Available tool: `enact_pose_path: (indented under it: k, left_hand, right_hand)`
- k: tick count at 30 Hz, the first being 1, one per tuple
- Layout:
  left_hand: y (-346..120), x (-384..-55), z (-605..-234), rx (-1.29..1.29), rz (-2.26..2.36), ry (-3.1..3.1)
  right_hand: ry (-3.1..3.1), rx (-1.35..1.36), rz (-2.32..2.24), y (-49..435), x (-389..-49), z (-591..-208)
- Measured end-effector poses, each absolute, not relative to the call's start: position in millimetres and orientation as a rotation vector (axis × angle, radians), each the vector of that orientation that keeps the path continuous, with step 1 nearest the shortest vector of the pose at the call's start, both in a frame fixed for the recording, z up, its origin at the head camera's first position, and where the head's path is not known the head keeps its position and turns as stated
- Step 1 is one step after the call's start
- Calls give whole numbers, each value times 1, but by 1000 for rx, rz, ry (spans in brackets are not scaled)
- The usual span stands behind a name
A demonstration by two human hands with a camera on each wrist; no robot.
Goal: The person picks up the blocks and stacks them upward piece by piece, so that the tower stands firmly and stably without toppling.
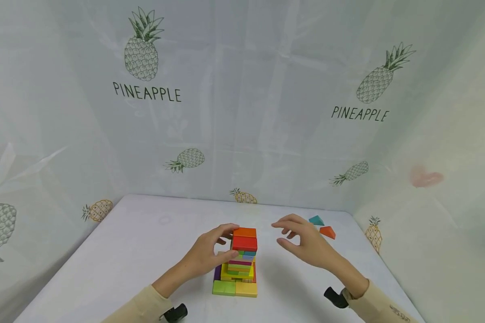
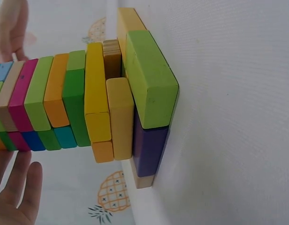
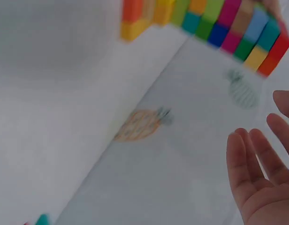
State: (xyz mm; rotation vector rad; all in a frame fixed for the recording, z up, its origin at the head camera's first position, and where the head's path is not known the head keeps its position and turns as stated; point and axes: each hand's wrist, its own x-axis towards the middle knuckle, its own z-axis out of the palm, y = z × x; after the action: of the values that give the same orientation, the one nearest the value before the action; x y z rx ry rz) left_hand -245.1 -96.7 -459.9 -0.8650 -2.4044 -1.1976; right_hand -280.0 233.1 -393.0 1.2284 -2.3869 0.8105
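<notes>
A tower of colourful wooden blocks [image 1: 240,271] stands upright at the table's middle, with a red block [image 1: 244,243] and an orange block [image 1: 244,232] on top. My left hand [image 1: 202,255] is at the tower's upper left, thumb and fingers spread about the top blocks. In the left wrist view its fingers [image 2: 28,190] lie loose beside the stack; firm contact is not visible. Apart from the tower on the right, my right hand [image 1: 307,240] hovers with nothing in it. The right wrist view shows its fingers [image 3: 236,161] loosely bent below the tower's image.
A teal block [image 1: 316,220] and an orange-red block [image 1: 328,232] lie at the back right of the white table [image 1: 157,237]. Lime [image 1: 224,288] and yellow blocks [image 1: 246,289] form the tower's front base. A pineapple-print curtain [image 1: 258,112] hangs behind.
</notes>
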Motion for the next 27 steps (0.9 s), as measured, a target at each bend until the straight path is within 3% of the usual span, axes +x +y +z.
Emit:
enact_pose_path:
  k: [7,14,27]
  left_hand:
    - [-97,-245,-460,-872,-1197,-2393]
    - [-96,-245,-461,-870,-1199,-2393]
    - [-96,-245,-461,-861,-1202,-2411]
  right_hand:
    - [-2391,1115,728,311,-335,-420]
    - [-2594,801,683,379,-374,-450]
    - [-2819,553,813,418,-411,-487]
